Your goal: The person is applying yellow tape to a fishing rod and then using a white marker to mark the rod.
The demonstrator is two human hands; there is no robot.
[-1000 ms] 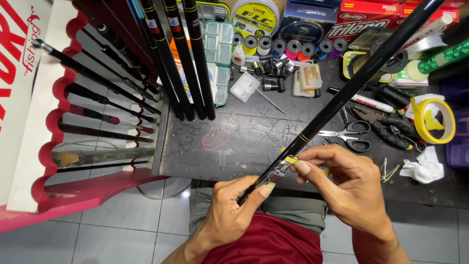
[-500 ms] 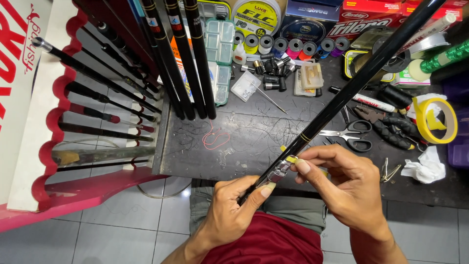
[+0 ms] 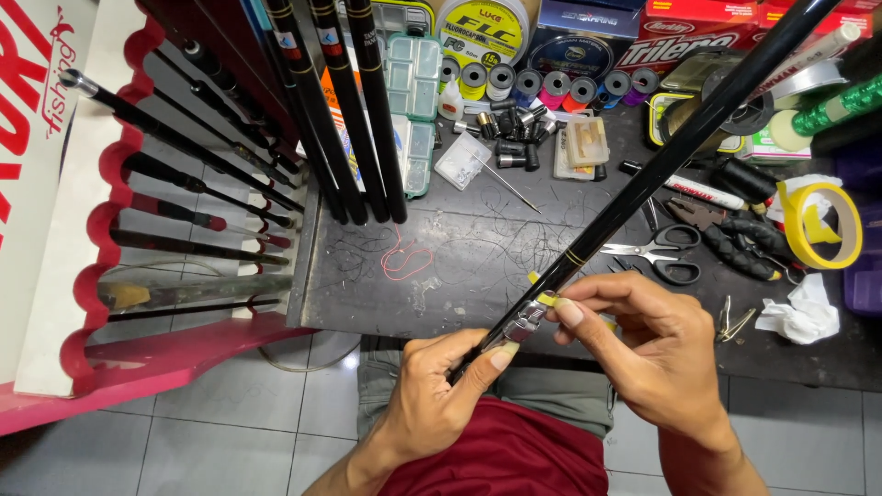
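Centrally, black fishing rod [image 3: 643, 188] slants over the dark workbench [image 3: 459, 276] — butt end low, near the body. Left hand [image 3: 441, 400] pinches it at the metal fitting [image 3: 524, 323]; right hand [image 3: 643, 354] closes fingertips on a yellow tape strip [image 3: 548, 299] there. Scissors [image 3: 661, 253] lie just beyond.

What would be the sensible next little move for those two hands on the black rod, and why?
Probably press the yellow tape down around the rod. The left hand grips the rod's lower end, thumb by the silver fitting, while the right hand pinches the tape at that spot; it looks only partly laid on.
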